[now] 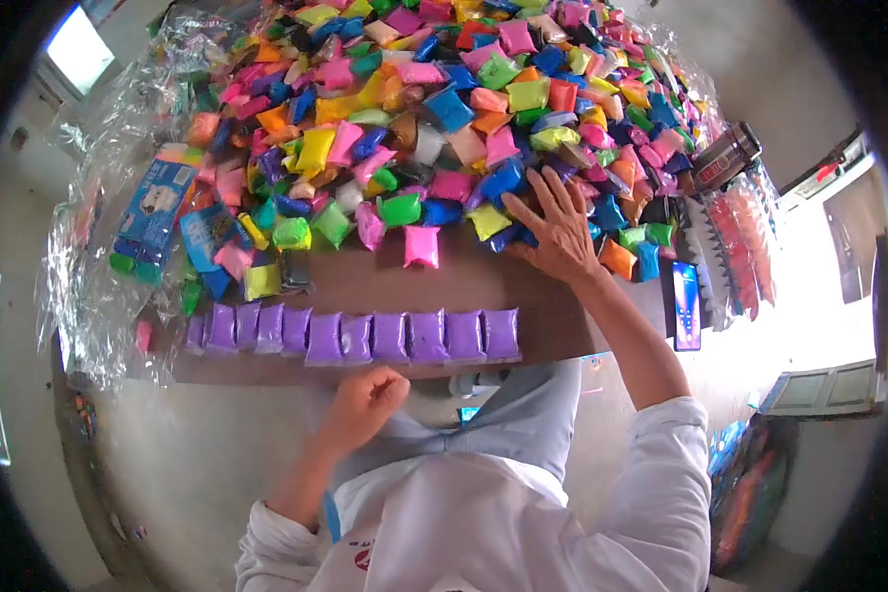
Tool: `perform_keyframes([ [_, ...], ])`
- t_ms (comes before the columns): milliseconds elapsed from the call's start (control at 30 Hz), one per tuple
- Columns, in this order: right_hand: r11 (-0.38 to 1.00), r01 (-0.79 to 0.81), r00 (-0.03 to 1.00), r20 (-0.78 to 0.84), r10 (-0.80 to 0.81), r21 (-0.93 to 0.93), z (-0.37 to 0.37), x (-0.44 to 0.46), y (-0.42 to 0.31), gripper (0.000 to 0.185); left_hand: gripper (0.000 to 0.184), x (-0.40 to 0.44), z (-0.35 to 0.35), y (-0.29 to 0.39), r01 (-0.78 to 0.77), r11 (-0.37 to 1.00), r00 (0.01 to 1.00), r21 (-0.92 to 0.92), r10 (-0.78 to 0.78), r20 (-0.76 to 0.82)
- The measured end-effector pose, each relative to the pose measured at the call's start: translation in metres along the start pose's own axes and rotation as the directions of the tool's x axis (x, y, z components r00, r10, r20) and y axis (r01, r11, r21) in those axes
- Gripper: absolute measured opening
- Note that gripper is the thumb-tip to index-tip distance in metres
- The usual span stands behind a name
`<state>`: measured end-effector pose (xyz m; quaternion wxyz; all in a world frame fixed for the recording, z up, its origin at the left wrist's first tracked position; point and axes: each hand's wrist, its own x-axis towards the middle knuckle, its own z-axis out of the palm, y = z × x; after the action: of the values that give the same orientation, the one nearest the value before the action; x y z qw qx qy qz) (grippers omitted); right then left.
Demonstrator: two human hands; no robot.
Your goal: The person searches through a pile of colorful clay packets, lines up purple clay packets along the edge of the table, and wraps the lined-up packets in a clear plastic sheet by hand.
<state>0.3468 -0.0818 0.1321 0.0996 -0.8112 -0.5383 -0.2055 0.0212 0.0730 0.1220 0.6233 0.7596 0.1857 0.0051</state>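
Note:
My right hand [555, 229] rests with its fingers spread on the front edge of a big heap of small coloured packets [449, 109]. Its fingertips touch a blue packet [503, 182], and a yellow packet [487, 222] lies just left of it. My left hand [370, 400] is curled closed in front of the table's near edge; whatever its fingers may hold is hidden. Beyond that hand, purple packets [389, 337] stand side by side in a row along the edge. A single pink packet [421, 247] lies between the row and the heap.
Crumpled clear plastic [104, 217] hangs over the table's left side, beside a blue printed pack [156, 202]. At the right are a dark jar [725, 158], a phone [686, 306] with a lit screen, and a bag of pinkish items [742, 242].

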Motion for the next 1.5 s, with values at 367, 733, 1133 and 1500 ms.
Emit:
perform_keyframes([
  [367, 0.988, -0.086, 0.991, -0.092, 0.098, 0.125, -0.025, -0.019, -0.010, 0.039, 0.020, -0.008, 0.021, -0.010, -0.044, 0.987, 0.999, -0.155, 0.040, -0.025],
  [733, 0.893, -0.033, 0.976, -0.177, 0.125, 0.449, -0.003, -0.031, -0.064, 0.021, 0.020, -0.022, 0.078, -0.110, 0.236, 0.945, 0.970, -0.224, -0.215, 0.117],
  [1133, 0.990, -0.056, 0.970, -0.228, 0.084, 0.126, -0.001, 0.002, -0.034, 0.030, 0.029, -0.032, 0.046, -0.080, 0.335, 0.776, 0.941, -0.534, -0.302, 0.151],
  [1500, 0.971, -0.237, 0.968, -0.071, 0.239, 0.045, 0.016, 0.061, -0.054, 0.031, 0.027, -0.038, 0.049, -0.056, 0.402, 0.640, 0.914, -0.655, -0.320, 0.248],
])
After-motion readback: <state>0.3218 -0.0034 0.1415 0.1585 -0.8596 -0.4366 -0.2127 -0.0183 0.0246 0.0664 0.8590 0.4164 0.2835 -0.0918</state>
